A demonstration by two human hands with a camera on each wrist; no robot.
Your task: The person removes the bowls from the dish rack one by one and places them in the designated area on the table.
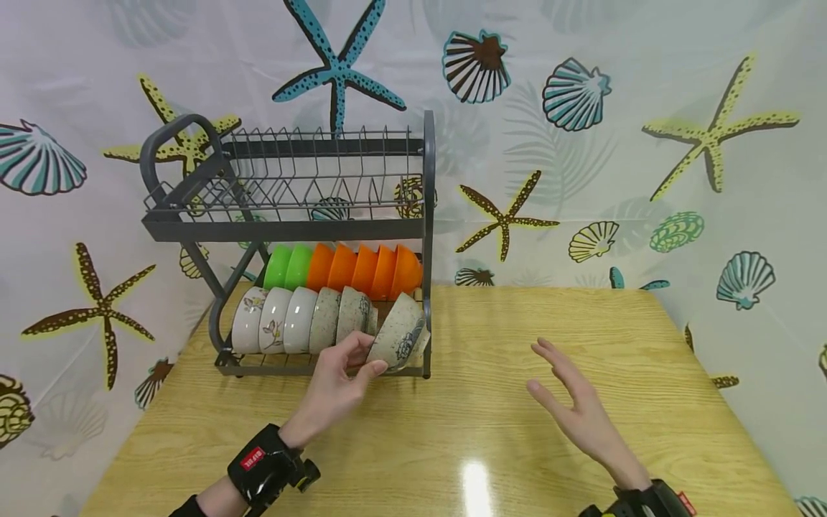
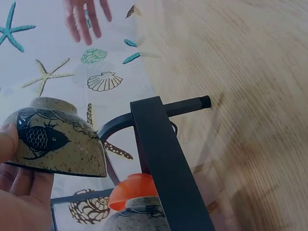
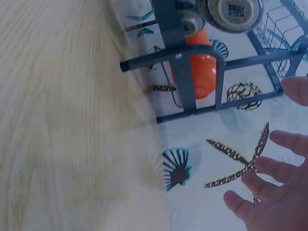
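Note:
A speckled bowl with a dark blue fish (image 2: 45,137) is pinched between the thumb and fingers of my left hand (image 1: 339,380). In the head view this bowl (image 1: 397,334) is tilted at the right front end of the rack's lower tier. Beside it, a row of white and speckled bowls (image 1: 300,321) stands on edge, with a green and orange row (image 1: 381,273) behind. My right hand (image 1: 571,402) hovers over the table to the right, its fingers spread and holding nothing. The right wrist view shows that hand (image 3: 279,187) apart from the rack, and the held bowl's base (image 3: 236,12).
The dark two-tier dish rack (image 1: 291,230) stands at the back left of the wooden table (image 1: 504,431); its upper wire tier holds no dishes. A cloth with starfish and shells (image 1: 614,179) hangs behind. The rack's right upright (image 1: 428,244) is close to the held bowl.

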